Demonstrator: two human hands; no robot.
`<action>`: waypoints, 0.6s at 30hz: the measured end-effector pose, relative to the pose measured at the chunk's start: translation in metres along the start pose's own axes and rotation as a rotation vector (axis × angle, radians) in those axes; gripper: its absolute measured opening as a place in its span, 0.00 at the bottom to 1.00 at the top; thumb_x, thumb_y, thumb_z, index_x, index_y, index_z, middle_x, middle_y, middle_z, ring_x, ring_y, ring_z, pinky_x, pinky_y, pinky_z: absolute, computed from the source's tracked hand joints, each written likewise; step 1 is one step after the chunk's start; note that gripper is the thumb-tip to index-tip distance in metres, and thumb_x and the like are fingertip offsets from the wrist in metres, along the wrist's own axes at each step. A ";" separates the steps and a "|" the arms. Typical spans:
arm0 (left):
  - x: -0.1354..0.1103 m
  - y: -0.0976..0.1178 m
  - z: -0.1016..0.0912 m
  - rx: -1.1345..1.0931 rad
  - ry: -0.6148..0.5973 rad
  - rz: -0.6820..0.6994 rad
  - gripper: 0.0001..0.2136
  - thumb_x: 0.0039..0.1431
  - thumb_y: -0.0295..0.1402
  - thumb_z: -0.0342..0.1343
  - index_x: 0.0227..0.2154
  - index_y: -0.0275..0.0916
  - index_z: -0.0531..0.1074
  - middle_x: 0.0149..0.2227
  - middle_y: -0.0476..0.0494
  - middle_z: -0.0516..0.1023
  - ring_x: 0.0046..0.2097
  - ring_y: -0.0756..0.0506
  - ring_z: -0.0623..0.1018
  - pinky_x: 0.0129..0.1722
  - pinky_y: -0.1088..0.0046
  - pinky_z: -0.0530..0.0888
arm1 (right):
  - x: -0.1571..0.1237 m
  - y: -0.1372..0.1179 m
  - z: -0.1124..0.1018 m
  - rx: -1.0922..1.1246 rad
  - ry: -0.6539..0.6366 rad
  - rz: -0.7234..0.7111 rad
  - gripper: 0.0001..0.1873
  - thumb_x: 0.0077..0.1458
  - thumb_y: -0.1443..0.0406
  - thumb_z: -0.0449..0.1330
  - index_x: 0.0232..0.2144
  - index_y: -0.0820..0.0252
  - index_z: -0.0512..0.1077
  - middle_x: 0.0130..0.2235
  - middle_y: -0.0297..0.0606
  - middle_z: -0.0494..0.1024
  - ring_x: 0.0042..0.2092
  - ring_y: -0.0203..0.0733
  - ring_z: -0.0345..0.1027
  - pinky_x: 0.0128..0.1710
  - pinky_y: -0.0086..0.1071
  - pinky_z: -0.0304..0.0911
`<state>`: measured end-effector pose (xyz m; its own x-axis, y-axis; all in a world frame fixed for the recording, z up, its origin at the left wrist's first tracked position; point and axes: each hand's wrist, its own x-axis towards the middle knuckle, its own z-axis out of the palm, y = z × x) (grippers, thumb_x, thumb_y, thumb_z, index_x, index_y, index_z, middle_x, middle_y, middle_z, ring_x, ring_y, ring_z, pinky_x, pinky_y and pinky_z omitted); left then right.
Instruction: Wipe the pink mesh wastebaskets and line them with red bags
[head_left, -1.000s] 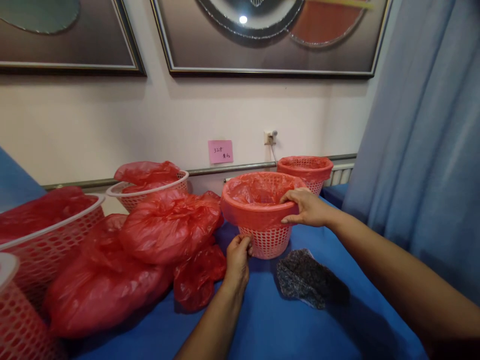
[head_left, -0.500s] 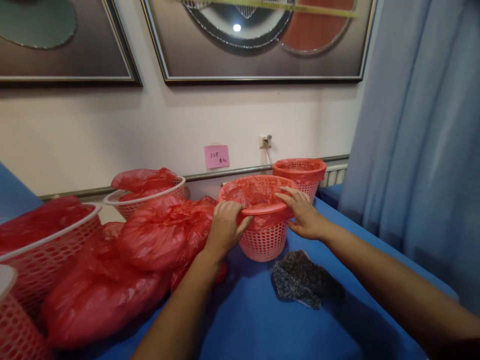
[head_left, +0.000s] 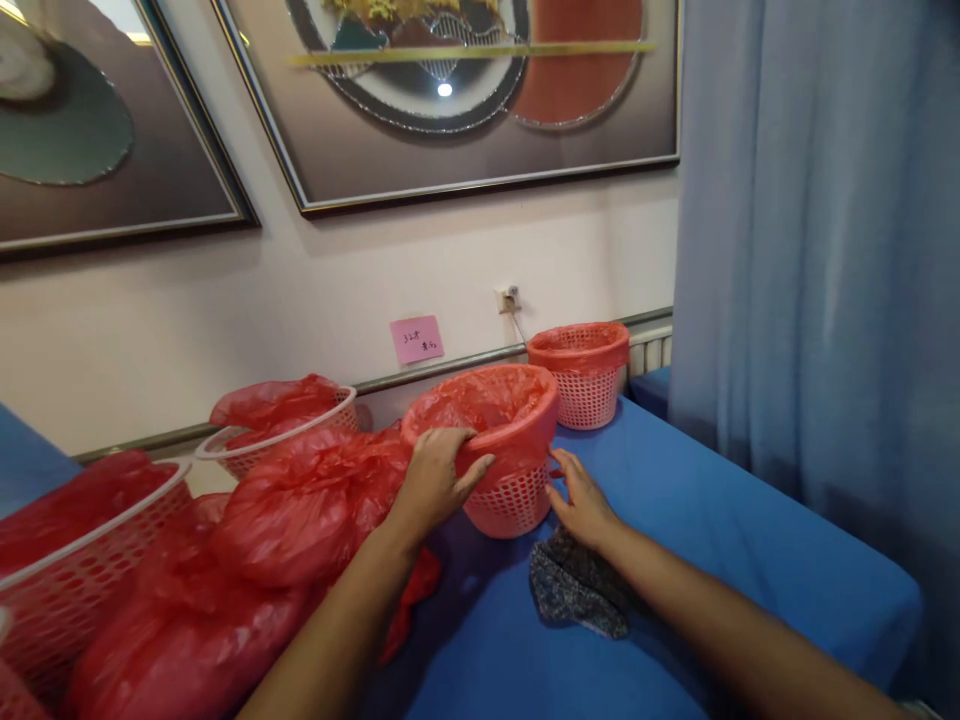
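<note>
A pink perforated wastebasket [head_left: 510, 508], lined with a red plastic bag [head_left: 517, 452] folded over its rim, stands slightly tilted on the blue-covered table. My left hand [head_left: 436, 478] grips the near left of the rim, thumb outside over the bag. On the right side, my right hand [head_left: 583, 508] pinches the hanging edge of the bag between thumb and fingers. Just below that hand lies a crumpled dark grey speckled cloth [head_left: 574, 592], partly covered by the wrist.
Another lined wastebasket [head_left: 586, 398] stands behind at the right. Bulging red plastic bags [head_left: 300, 510] lie at left, beside white-rimmed baskets [head_left: 97, 520] holding more red plastic. A wall with a pink note [head_left: 416, 340] rises behind; a blue curtain [head_left: 810, 300] hangs at right.
My right hand has moved from the rim down to the bag's edge on the basket's right side. The basket has tipped a little, and the view has shifted to the right.
</note>
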<state>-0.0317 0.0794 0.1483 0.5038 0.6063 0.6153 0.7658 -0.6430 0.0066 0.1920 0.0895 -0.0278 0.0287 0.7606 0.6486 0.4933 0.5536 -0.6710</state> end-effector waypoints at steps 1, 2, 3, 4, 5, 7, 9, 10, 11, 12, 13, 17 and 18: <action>0.001 0.001 -0.001 -0.004 0.037 -0.001 0.22 0.63 0.45 0.59 0.54 0.36 0.71 0.53 0.30 0.78 0.55 0.33 0.77 0.57 0.48 0.71 | -0.005 0.005 0.004 0.032 -0.012 0.033 0.30 0.60 0.66 0.54 0.64 0.55 0.59 0.62 0.53 0.66 0.54 0.51 0.73 0.57 0.54 0.70; 0.003 0.003 -0.001 -0.003 0.073 0.002 0.27 0.61 0.44 0.60 0.59 0.36 0.67 0.59 0.28 0.74 0.61 0.32 0.73 0.60 0.47 0.69 | -0.010 0.010 0.006 0.056 -0.015 0.057 0.29 0.59 0.66 0.55 0.63 0.55 0.61 0.62 0.52 0.67 0.51 0.50 0.74 0.55 0.54 0.72; 0.006 0.006 -0.002 0.001 0.092 0.010 0.30 0.60 0.44 0.61 0.62 0.37 0.64 0.63 0.27 0.70 0.65 0.31 0.69 0.62 0.46 0.66 | -0.015 0.015 0.007 0.075 -0.009 0.073 0.27 0.58 0.66 0.55 0.61 0.54 0.63 0.61 0.52 0.68 0.49 0.50 0.75 0.54 0.54 0.73; 0.009 0.009 -0.002 0.005 0.075 0.022 0.30 0.59 0.44 0.62 0.62 0.38 0.64 0.64 0.28 0.69 0.65 0.32 0.68 0.63 0.46 0.65 | -0.019 0.019 0.008 0.094 0.001 0.083 0.26 0.57 0.67 0.55 0.59 0.53 0.64 0.60 0.51 0.68 0.48 0.50 0.76 0.52 0.54 0.74; 0.013 0.012 -0.002 0.008 0.022 0.032 0.26 0.60 0.42 0.61 0.59 0.39 0.68 0.61 0.30 0.72 0.63 0.32 0.71 0.63 0.47 0.65 | -0.022 0.023 0.007 0.115 0.010 0.091 0.25 0.57 0.67 0.55 0.57 0.52 0.66 0.59 0.50 0.69 0.46 0.49 0.76 0.51 0.53 0.75; 0.022 0.017 -0.003 0.011 -0.136 0.035 0.11 0.62 0.38 0.57 0.45 0.41 0.75 0.45 0.36 0.82 0.50 0.37 0.79 0.58 0.51 0.69 | -0.026 0.030 0.003 0.146 0.021 0.106 0.23 0.56 0.68 0.54 0.54 0.51 0.68 0.57 0.48 0.71 0.42 0.48 0.77 0.48 0.52 0.76; 0.029 0.017 -0.006 0.019 -0.253 0.030 0.08 0.64 0.33 0.52 0.32 0.42 0.75 0.32 0.42 0.80 0.38 0.41 0.78 0.54 0.57 0.71 | -0.027 0.035 -0.003 0.153 0.027 0.114 0.20 0.56 0.68 0.54 0.51 0.52 0.70 0.55 0.47 0.73 0.39 0.47 0.77 0.46 0.51 0.77; 0.032 0.014 -0.009 0.021 -0.280 0.032 0.09 0.63 0.32 0.51 0.29 0.42 0.74 0.29 0.44 0.79 0.35 0.42 0.77 0.53 0.58 0.70 | -0.026 0.036 -0.008 0.150 0.037 0.119 0.19 0.57 0.67 0.53 0.50 0.52 0.71 0.54 0.47 0.74 0.39 0.47 0.77 0.45 0.50 0.77; 0.034 0.011 -0.013 0.023 -0.292 0.040 0.09 0.63 0.32 0.51 0.27 0.42 0.73 0.28 0.45 0.78 0.34 0.43 0.76 0.53 0.58 0.70 | -0.026 0.037 -0.012 0.145 0.061 0.124 0.17 0.58 0.66 0.53 0.49 0.53 0.72 0.53 0.47 0.74 0.39 0.47 0.77 0.45 0.49 0.77; 0.035 0.006 -0.018 0.026 -0.302 0.051 0.09 0.62 0.32 0.51 0.27 0.42 0.73 0.28 0.46 0.78 0.34 0.43 0.76 0.54 0.58 0.69 | -0.024 0.036 -0.018 0.138 0.101 0.128 0.16 0.60 0.66 0.52 0.49 0.54 0.72 0.53 0.48 0.74 0.41 0.48 0.77 0.45 0.48 0.77; 0.036 0.000 -0.024 0.034 -0.311 0.061 0.09 0.62 0.32 0.52 0.28 0.43 0.74 0.29 0.46 0.79 0.36 0.43 0.77 0.55 0.57 0.68 | -0.022 0.033 -0.025 0.130 0.154 0.123 0.16 0.61 0.65 0.51 0.49 0.54 0.72 0.53 0.49 0.74 0.43 0.49 0.77 0.46 0.48 0.77; 0.034 -0.016 -0.041 0.090 -0.284 0.033 0.11 0.58 0.27 0.51 0.39 0.43 0.77 0.46 0.40 0.83 0.51 0.37 0.78 0.56 0.54 0.67 | 0.007 0.000 -0.065 0.021 0.334 -0.070 0.20 0.67 0.61 0.49 0.57 0.55 0.68 0.61 0.51 0.68 0.63 0.52 0.65 0.61 0.52 0.65; 0.033 -0.016 -0.042 0.087 -0.270 0.027 0.15 0.55 0.24 0.50 0.42 0.43 0.77 0.49 0.40 0.82 0.53 0.37 0.77 0.56 0.53 0.67 | 0.020 -0.013 -0.077 -0.031 0.321 -0.157 0.22 0.68 0.59 0.50 0.61 0.54 0.66 0.64 0.50 0.64 0.66 0.53 0.59 0.65 0.54 0.60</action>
<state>-0.0443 0.0896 0.2014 0.6041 0.6995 0.3818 0.7761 -0.6252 -0.0824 0.2527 0.0718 0.0217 0.2197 0.5186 0.8263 0.5398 0.6409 -0.5458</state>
